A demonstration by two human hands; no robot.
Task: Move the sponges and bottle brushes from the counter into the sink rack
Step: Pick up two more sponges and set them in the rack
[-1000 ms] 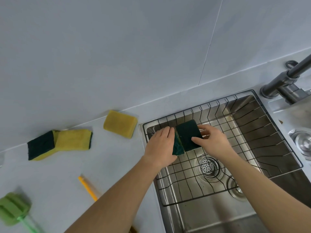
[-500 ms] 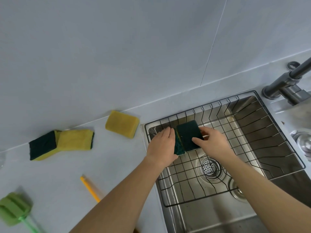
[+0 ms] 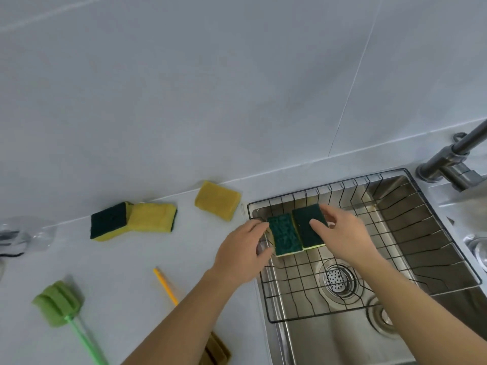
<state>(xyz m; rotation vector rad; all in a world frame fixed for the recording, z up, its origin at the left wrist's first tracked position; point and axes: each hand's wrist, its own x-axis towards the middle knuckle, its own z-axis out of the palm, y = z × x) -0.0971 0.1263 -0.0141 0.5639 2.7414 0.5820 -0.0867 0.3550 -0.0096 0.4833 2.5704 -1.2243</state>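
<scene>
Two green-topped sponges lie side by side in the far left corner of the black wire sink rack. My left hand grips the left edge of the left sponge. My right hand pinches the right sponge with thumb on top. On the counter lie two overlapping sponges, one green side up and one yellow side up, and a yellow sponge near the wall. A green bottle brush rests at the near left. A yellow-handled brush runs under my left forearm.
The rack sits in a steel sink with a drain. A dark faucet stands at the far right corner. A clear plastic object lies at the counter's left edge. The tiled wall runs behind.
The left sponge has turned from standing on edge to lying flat, green side up, beside the right one. Both hands have stayed at the rack's far left corner.
</scene>
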